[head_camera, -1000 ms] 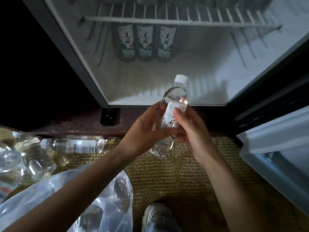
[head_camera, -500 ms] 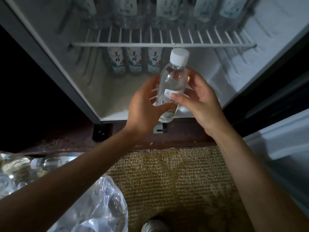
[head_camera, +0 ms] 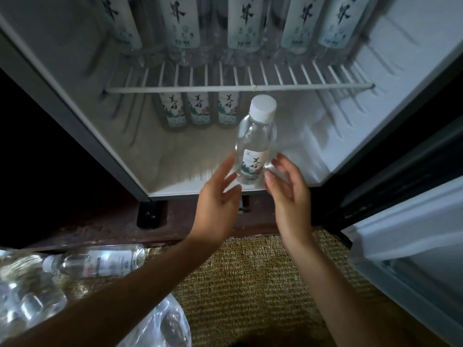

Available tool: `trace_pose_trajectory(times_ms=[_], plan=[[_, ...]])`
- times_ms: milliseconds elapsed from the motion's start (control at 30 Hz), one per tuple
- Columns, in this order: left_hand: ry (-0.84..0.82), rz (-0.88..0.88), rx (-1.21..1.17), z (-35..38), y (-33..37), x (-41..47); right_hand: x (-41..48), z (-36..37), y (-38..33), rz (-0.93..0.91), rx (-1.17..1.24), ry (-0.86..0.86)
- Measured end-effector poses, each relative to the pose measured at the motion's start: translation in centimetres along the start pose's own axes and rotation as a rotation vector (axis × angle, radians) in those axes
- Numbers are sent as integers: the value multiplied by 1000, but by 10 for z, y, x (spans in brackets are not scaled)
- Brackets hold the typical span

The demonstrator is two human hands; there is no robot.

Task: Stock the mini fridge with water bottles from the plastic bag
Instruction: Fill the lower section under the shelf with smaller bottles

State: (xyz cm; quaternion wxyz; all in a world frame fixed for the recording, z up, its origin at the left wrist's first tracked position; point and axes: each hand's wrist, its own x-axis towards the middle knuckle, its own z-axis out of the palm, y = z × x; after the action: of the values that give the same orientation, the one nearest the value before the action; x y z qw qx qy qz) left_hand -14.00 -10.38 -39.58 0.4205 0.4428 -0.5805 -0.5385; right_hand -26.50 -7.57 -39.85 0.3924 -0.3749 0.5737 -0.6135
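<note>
A clear water bottle (head_camera: pixel 255 146) with a white cap stands upright near the front of the mini fridge's bottom floor (head_camera: pixel 175 156). My left hand (head_camera: pixel 218 204) and my right hand (head_camera: pixel 288 194) flank its lower part, fingers spread, with the fingertips at or just off the bottle. Three matching bottles (head_camera: pixel 198 111) stand in a row at the back of the bottom floor. Several more bottles (head_camera: pixel 243 23) stand on the wire shelf (head_camera: pixel 238 88) above. The plastic bag (head_camera: pixel 160 326) lies at the bottom left, partly behind my left forearm.
A loose bottle (head_camera: pixel 100 262) lies on its side on the floor at the left, with several more crowded beyond it. The open fridge door (head_camera: pixel 413 246) juts out on the right. A woven mat (head_camera: pixel 250 284) covers the floor in front of the fridge.
Both hands carried the bottle forward from above the mat into the fridge, set it upright on the bottom floor, and opened around it.
</note>
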Motion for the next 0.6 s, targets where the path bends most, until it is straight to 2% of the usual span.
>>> trace_pose_trajectory(times_ms=[167,300,600], plan=[[-131,8,-41,1,1,-14,-22,19,0,61,79,-65],[-140,19,-59,-1,1,-15,-28,24,3,65,74,-63],[-208,-97,-83,15,11,26,23,27,3,89,126,-6]])
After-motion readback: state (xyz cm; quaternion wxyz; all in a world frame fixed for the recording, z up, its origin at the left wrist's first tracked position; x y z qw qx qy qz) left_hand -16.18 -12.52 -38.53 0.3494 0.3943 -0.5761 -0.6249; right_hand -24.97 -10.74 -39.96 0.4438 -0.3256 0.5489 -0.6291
